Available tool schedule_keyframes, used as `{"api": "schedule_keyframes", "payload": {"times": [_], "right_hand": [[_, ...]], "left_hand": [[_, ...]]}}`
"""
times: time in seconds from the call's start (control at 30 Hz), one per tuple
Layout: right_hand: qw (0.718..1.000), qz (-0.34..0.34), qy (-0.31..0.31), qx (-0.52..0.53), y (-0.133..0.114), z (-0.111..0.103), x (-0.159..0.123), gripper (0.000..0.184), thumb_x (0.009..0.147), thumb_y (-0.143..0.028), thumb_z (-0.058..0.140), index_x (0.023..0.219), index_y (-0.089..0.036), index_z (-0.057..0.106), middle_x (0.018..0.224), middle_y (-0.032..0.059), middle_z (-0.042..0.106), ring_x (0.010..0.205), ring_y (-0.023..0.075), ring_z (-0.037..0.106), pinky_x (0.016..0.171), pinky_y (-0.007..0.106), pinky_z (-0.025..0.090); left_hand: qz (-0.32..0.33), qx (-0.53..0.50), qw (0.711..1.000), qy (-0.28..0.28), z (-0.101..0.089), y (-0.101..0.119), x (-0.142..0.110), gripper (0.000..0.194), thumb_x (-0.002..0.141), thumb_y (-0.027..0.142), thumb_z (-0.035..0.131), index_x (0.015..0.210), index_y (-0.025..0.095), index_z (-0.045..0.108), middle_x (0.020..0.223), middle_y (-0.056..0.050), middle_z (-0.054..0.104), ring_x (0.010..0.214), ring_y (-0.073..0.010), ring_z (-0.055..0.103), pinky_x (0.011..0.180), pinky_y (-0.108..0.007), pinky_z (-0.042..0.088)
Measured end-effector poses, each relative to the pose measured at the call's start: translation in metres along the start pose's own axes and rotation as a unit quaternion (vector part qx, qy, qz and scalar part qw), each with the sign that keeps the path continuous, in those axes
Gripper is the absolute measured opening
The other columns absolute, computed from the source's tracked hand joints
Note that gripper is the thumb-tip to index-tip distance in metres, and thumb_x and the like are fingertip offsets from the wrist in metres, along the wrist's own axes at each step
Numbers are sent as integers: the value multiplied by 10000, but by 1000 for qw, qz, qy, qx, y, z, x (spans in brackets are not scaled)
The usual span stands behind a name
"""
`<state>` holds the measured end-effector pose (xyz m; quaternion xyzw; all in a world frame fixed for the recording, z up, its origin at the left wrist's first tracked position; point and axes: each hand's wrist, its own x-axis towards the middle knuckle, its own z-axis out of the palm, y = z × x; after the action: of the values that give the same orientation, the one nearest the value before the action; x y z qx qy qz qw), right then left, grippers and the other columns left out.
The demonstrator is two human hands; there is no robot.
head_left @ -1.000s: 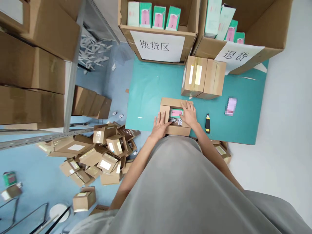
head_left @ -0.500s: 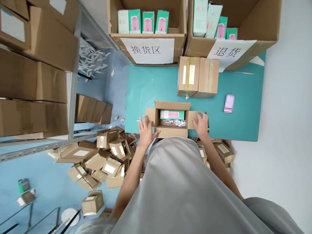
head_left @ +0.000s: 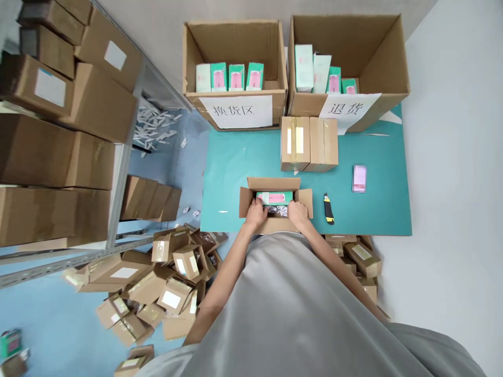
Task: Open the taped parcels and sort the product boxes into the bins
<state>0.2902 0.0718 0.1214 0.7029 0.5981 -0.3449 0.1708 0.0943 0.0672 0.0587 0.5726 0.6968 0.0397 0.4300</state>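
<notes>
An opened cardboard box lies at the table's near edge, its flaps folded outward. Inside it is a green and pink product box, with crumpled packing paper along its near side. My left hand reaches into the carton, fingers closed on the product box's left end. At the right end, my right hand grips the same box, its fingertips partly hidden. The product box still sits within the carton walls.
A utility knife and a phone lie to the right on the green table. Two taped cartons stand behind. Large labelled boxes hold product boxes at the back. Empty cartons pile on the floor; shelving stands left.
Both hands have moved inward from the carton's side flaps to the ends of the product box inside. The utility knife is now uncovered. The camera view has shifted.
</notes>
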Motion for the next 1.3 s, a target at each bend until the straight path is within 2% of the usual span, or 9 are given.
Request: {"api": "schedule_keyframes", "payload": {"times": [0.17,0.3,0.4,0.57,0.77,0.87,0.97,1.07,1.3], "right_hand": [[1000,-3,-4,16,3,-8,2,348,1146,-196,523,1289,-65,812,1288,281,827,1226,326,815,953,318,558],[999,-11,15,27,9,-15,-8,334,1159,-231,520,1314,-120,794,1340,223,829,1280,304,792,968,287,528],[998,-21,35,46,14,-22,-24,339,1168,-263,494,1330,-185,781,1318,162,848,1278,296,790,936,277,519],[966,-48,170,190,17,-39,-49,411,1146,-344,504,1455,-250,757,1208,114,875,1164,336,808,943,359,576],[887,-139,375,231,1,-73,-49,532,1094,-392,537,1565,-241,732,1256,147,844,1331,377,679,1208,563,531],[868,-178,390,252,-10,-94,-37,490,1077,-375,583,1507,-245,777,1337,122,831,1420,353,643,1276,557,503],[858,-218,360,295,-20,-107,-23,452,1091,-406,603,1483,-273,784,1380,67,833,1417,318,678,1284,544,517],[845,-240,338,338,-25,-110,-14,451,1096,-469,625,1473,-277,781,1384,43,839,1383,297,728,1285,533,524],[826,-227,348,381,-31,-95,-19,500,1040,-557,745,1449,-274,794,1336,58,856,1329,305,767,1266,529,545]], "left_hand": [[-15,-27,1000,5,-4,7,13,541,955,223,732,1452,82,575,1467,-310,673,1455,-403,649,1215,-486,497],[2,-31,999,28,-14,8,-4,637,921,249,780,1504,123,557,1467,-264,651,1465,-406,623,1232,-493,477],[58,-18,994,93,-31,10,-24,777,913,225,778,1629,143,488,1435,-233,619,1444,-423,606,1244,-549,473],[74,-83,980,165,-67,13,-31,1096,785,242,930,1743,187,398,1515,-221,538,1451,-430,596,1252,-566,486],[17,-329,944,-15,-72,16,-24,1231,591,160,1036,1698,205,501,1553,-204,647,1116,-286,748,1101,-492,601],[-14,-442,892,-91,-56,25,-36,1249,542,118,1058,1673,194,532,1424,-166,737,927,-190,742,1069,-464,612],[-14,-526,838,-145,-44,34,-52,1181,481,113,1085,1565,180,622,1192,-91,797,904,-180,751,1090,-432,592],[-5,-561,815,-144,-39,37,-60,1042,468,168,1096,1422,176,677,1059,-56,799,923,-194,765,1088,-419,577],[1,-557,827,-76,-35,24,-73,910,546,288,1055,1361,217,657,1114,-66,808,964,-215,774,1045,-423,582]]}}
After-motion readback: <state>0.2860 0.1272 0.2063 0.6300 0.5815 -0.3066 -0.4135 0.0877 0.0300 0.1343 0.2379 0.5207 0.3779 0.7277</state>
